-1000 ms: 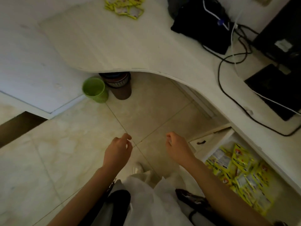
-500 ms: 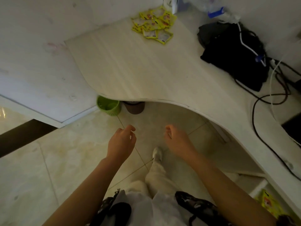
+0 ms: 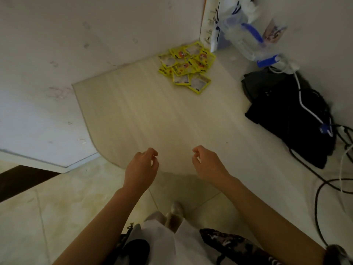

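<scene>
Your left hand and right hand have come up over the pale wooden counter, each grip loose and empty; next, reach farther for the yellow square packets.

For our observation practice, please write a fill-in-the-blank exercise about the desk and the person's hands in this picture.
1. The packets piled in the far corner of the desk are mostly ____.
2. The left hand and the right hand each hold ____.
3. The bag lying right of the packets is ____.
Missing words: yellow; nothing; black.
</scene>
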`<state>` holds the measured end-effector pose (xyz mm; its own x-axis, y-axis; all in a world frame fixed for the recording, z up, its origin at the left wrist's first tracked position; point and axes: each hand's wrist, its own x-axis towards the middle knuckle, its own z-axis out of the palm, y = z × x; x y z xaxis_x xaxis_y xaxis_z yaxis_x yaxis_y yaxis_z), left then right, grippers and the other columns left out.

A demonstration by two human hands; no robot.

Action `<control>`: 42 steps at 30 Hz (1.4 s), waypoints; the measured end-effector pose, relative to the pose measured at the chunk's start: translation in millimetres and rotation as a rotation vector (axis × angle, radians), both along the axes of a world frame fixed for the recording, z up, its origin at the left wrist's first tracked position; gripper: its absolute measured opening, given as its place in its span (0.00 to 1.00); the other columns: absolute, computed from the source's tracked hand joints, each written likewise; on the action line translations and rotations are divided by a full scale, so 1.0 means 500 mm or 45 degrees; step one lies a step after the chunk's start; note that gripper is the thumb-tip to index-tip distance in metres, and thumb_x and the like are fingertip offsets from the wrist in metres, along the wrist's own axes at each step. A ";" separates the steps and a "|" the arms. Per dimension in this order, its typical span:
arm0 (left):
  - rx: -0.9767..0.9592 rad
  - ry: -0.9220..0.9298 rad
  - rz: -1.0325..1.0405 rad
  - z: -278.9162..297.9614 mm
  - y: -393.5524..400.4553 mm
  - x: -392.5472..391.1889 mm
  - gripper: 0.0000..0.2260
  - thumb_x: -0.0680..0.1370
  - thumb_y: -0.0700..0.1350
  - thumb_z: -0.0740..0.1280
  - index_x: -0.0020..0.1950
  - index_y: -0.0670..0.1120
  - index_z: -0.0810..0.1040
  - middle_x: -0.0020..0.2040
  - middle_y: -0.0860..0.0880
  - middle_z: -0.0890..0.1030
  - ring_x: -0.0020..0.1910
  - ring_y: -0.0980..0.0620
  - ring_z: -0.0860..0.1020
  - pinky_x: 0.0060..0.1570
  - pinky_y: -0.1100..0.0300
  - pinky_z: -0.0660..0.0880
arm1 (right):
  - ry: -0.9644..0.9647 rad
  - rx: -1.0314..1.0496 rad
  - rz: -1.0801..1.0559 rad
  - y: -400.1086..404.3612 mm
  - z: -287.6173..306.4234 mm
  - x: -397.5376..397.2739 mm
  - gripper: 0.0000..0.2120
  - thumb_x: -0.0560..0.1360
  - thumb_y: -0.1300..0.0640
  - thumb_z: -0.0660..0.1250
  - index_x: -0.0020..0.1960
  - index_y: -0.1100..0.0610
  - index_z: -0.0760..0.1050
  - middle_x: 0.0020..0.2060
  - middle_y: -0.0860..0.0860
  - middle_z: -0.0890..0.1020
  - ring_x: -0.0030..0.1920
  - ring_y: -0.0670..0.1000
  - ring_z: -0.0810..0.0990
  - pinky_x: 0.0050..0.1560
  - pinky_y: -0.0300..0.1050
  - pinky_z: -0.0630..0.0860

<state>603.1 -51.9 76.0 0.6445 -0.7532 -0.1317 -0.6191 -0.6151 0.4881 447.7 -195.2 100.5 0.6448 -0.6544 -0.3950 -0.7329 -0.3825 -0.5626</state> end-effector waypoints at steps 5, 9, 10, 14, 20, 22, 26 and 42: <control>0.014 -0.003 -0.013 -0.006 -0.082 0.090 0.09 0.80 0.46 0.61 0.58 0.50 0.76 0.47 0.49 0.80 0.45 0.52 0.77 0.43 0.58 0.74 | 0.011 0.002 -0.023 -0.079 -0.004 0.075 0.17 0.81 0.54 0.57 0.68 0.57 0.67 0.62 0.54 0.76 0.61 0.52 0.76 0.60 0.46 0.75; 0.000 -0.005 -0.105 -0.007 -0.162 0.172 0.10 0.80 0.45 0.61 0.58 0.48 0.77 0.47 0.49 0.81 0.49 0.50 0.77 0.44 0.55 0.75 | 0.020 -0.022 -0.062 -0.152 -0.008 0.141 0.17 0.81 0.54 0.57 0.68 0.58 0.68 0.62 0.55 0.76 0.61 0.53 0.76 0.61 0.47 0.74; 0.003 -0.003 -0.131 -0.006 -0.184 0.193 0.10 0.80 0.45 0.61 0.59 0.47 0.77 0.48 0.49 0.81 0.50 0.49 0.77 0.45 0.54 0.75 | 0.025 -0.035 -0.077 -0.171 -0.008 0.157 0.17 0.80 0.55 0.58 0.68 0.59 0.68 0.62 0.56 0.76 0.61 0.54 0.76 0.61 0.48 0.73; -0.002 0.000 -0.226 -0.003 -0.275 0.280 0.09 0.79 0.43 0.62 0.58 0.46 0.77 0.51 0.48 0.81 0.53 0.47 0.76 0.48 0.52 0.75 | 0.056 -0.093 -0.132 -0.247 -0.009 0.217 0.17 0.80 0.56 0.59 0.66 0.60 0.69 0.62 0.57 0.75 0.62 0.56 0.74 0.62 0.48 0.70; -0.021 -0.032 -0.370 -0.006 -0.431 0.386 0.10 0.78 0.43 0.62 0.58 0.46 0.76 0.53 0.49 0.81 0.55 0.46 0.76 0.51 0.50 0.74 | 0.097 -0.160 -0.165 -0.374 -0.019 0.296 0.17 0.80 0.55 0.59 0.67 0.60 0.69 0.62 0.59 0.74 0.64 0.59 0.73 0.64 0.50 0.69; -0.001 -0.037 -0.397 -0.007 -0.487 0.411 0.10 0.78 0.43 0.62 0.59 0.46 0.76 0.55 0.48 0.80 0.57 0.46 0.75 0.53 0.48 0.74 | 0.105 -0.195 -0.144 -0.420 -0.018 0.322 0.17 0.79 0.56 0.59 0.66 0.61 0.70 0.62 0.60 0.74 0.63 0.60 0.73 0.63 0.51 0.69; 0.003 -0.070 -0.417 -0.015 -0.596 0.453 0.10 0.78 0.44 0.62 0.58 0.46 0.76 0.58 0.47 0.79 0.58 0.44 0.74 0.54 0.48 0.73 | 0.105 -0.217 -0.086 -0.518 -0.023 0.377 0.17 0.79 0.59 0.58 0.65 0.63 0.71 0.63 0.62 0.74 0.63 0.62 0.72 0.62 0.51 0.68; 0.208 -0.099 -0.494 -0.131 -0.830 0.529 0.45 0.65 0.73 0.65 0.77 0.59 0.53 0.80 0.49 0.49 0.78 0.40 0.45 0.74 0.41 0.48 | 0.155 -0.451 0.103 -0.814 -0.159 0.541 0.33 0.76 0.41 0.53 0.77 0.55 0.53 0.75 0.61 0.58 0.76 0.64 0.55 0.74 0.62 0.54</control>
<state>867.4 -466.8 10.5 0.3303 -0.9151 -0.2315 -0.8510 -0.3948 0.3462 718.1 -602.1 20.8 0.6619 -0.7132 -0.2307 -0.7460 -0.5966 -0.2959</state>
